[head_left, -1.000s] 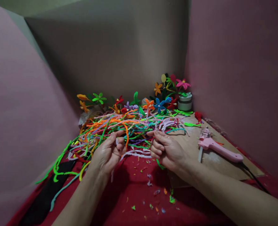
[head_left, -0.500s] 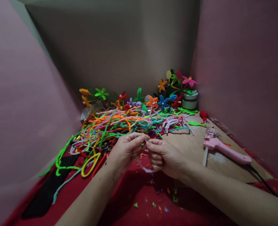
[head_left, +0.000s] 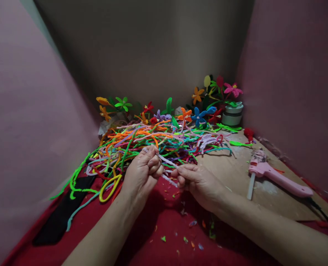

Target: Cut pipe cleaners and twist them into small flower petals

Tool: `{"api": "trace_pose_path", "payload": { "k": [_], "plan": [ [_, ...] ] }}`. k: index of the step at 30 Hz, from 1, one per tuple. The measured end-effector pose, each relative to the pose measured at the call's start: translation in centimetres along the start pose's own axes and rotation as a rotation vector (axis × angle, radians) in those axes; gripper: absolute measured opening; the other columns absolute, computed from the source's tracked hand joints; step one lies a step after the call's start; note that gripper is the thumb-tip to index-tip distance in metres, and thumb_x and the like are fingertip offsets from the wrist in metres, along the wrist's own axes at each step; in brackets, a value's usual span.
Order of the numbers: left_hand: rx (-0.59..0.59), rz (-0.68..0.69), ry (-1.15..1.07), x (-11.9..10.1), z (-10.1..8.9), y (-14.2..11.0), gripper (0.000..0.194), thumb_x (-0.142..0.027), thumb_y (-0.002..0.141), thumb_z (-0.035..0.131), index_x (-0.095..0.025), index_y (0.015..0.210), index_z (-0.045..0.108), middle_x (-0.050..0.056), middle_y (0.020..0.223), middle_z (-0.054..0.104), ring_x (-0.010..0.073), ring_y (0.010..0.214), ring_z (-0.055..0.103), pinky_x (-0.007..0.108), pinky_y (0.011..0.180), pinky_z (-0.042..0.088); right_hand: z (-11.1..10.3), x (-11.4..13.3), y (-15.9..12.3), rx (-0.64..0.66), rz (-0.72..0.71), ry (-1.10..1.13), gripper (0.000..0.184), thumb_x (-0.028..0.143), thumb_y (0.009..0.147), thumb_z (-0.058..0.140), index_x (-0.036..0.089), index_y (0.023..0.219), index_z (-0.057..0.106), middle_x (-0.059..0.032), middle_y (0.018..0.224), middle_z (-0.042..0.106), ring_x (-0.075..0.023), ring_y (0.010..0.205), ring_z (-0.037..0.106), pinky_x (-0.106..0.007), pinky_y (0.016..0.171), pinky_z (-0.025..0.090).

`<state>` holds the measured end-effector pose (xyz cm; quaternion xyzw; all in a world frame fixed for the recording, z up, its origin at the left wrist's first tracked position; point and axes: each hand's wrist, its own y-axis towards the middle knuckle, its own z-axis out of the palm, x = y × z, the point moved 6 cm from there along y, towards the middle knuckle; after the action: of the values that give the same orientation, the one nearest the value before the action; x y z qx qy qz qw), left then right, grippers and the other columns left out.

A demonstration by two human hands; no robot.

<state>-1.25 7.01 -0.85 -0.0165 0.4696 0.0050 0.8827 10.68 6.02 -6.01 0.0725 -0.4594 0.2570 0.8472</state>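
Observation:
My left hand (head_left: 143, 171) is curled into a fist round one end of a pale lilac pipe cleaner (head_left: 166, 162). My right hand (head_left: 195, 181) pinches the other end between thumb and fingers, a little lower and to the right. The short stretch of pipe cleaner between both hands slants down to the right. Just behind my hands lies a big tangled heap of pipe cleaners (head_left: 152, 142) in many colours, spread over the red cloth (head_left: 158, 229).
A pink glue gun (head_left: 274, 177) with a black cord lies on a brown board (head_left: 236, 173) at the right. Finished pipe-cleaner flowers (head_left: 199, 114) and a small round pot (head_left: 232, 113) stand along the back wall. A black strip (head_left: 61, 216) lies at left. Small cut scraps dot the cloth.
My hands came together from apart, took up the lilac pipe cleaner, and now hold it drawn out between them. The view has shifted slightly.

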Motion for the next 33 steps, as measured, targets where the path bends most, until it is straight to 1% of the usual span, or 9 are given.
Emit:
{"api": "trace_pose_path", "payload": {
  "k": [3,8,15,18,22,25,28,30,33],
  "plan": [
    [0.012,0.035,-0.038,-0.3,0.2,-0.2,0.014,-0.018,0.081,0.054,-0.013,0.068,0.050,-0.011,0.040,0.023,0.0014,0.031,0.014,0.014,0.033,0.017,0.1,-0.5,-0.1,-0.051,0.056,-0.018,0.022,0.033,0.067,0.068,0.012,0.071,0.065,0.0007,0.057,0.054,-0.0068,0.048,0.046,-0.020,0.046,0.037],
    [-0.019,0.039,-0.060,-0.4,0.0,-0.3,0.015,-0.018,0.081,0.053,-0.014,0.068,0.050,-0.011,0.041,0.022,0.0021,0.031,0.015,0.014,0.033,0.019,-0.1,-0.6,-0.1,-0.081,0.047,-0.016,0.022,0.028,0.059,0.075,0.011,0.070,0.064,0.0002,0.058,0.056,-0.0082,0.050,0.051,-0.020,0.045,0.041],
    [-0.036,0.030,-0.007,-0.6,-0.2,-0.7,0.019,-0.019,0.083,0.050,-0.014,0.065,0.050,-0.010,0.041,0.022,0.0020,0.032,0.013,0.014,0.034,0.019,0.2,-0.1,-0.6,-0.074,0.028,-0.198,0.017,0.022,0.061,0.070,0.012,0.054,0.058,0.0020,0.048,0.053,-0.0041,0.037,0.040,-0.017,0.034,0.026],
    [-0.018,0.039,-0.028,-0.6,-0.3,-0.9,0.017,-0.018,0.082,0.051,-0.014,0.065,0.050,-0.010,0.041,0.021,0.0023,0.033,0.014,0.014,0.035,0.020,0.5,-0.3,-0.7,-0.042,0.052,-0.205,0.017,0.023,0.062,0.069,0.012,0.055,0.058,0.0023,0.049,0.053,-0.0041,0.036,0.040,-0.017,0.034,0.027],
    [0.051,0.056,-0.053,-0.5,0.1,-0.8,0.016,-0.020,0.082,0.052,-0.013,0.068,0.053,-0.010,0.042,0.023,0.0018,0.033,0.016,0.013,0.034,0.022,0.4,-0.4,-0.8,-0.027,0.020,-0.208,0.017,0.026,0.065,0.067,0.012,0.057,0.059,0.0025,0.049,0.053,-0.0038,0.035,0.039,-0.018,0.035,0.027],
    [0.097,0.015,-0.060,0.1,0.2,-0.8,0.013,-0.024,0.079,0.058,-0.012,0.080,0.059,-0.009,0.046,0.034,0.0010,0.035,0.027,0.015,0.042,0.035,-0.1,-0.3,-0.8,-0.061,-0.010,-0.144,0.016,0.027,0.064,0.068,0.013,0.061,0.060,0.0024,0.050,0.053,-0.0055,0.040,0.042,-0.019,0.038,0.032],
    [0.078,-0.031,0.057,1.0,-0.2,-0.8,0.024,-0.021,0.071,0.067,-0.012,0.092,0.061,-0.004,0.058,0.050,0.0045,0.049,0.047,0.020,0.058,0.044,-0.4,0.1,-0.8,-0.094,-0.036,-0.086,0.017,0.027,0.062,0.070,0.014,0.063,0.061,0.0027,0.052,0.053,-0.0064,0.042,0.044,-0.020,0.040,0.036],
    [0.067,-0.089,0.191,1.8,-0.4,-0.9,0.023,-0.017,0.068,0.068,-0.012,0.090,0.062,-0.001,0.063,0.056,0.0074,0.056,0.053,0.020,0.061,0.044,-0.5,0.4,-0.9,-0.104,-0.045,-0.079,0.017,0.027,0.061,0.071,0.013,0.063,0.062,0.0030,0.052,0.052,-0.0062,0.042,0.043,-0.020,0.040,0.036],
    [0.075,-0.126,0.349,2.6,-0.4,-1.1,0.012,-0.020,0.069,0.067,-0.011,0.075,0.062,0.001,0.064,0.058,0.0093,0.059,0.054,0.021,0.060,0.043,-0.5,0.5,-1.0,-0.111,-0.040,-0.108,0.018,0.029,0.061,0.071,0.013,0.063,0.062,0.0022,0.053,0.053,-0.0067,0.043,0.044,-0.020,0.040,0.034]
  ]
}}
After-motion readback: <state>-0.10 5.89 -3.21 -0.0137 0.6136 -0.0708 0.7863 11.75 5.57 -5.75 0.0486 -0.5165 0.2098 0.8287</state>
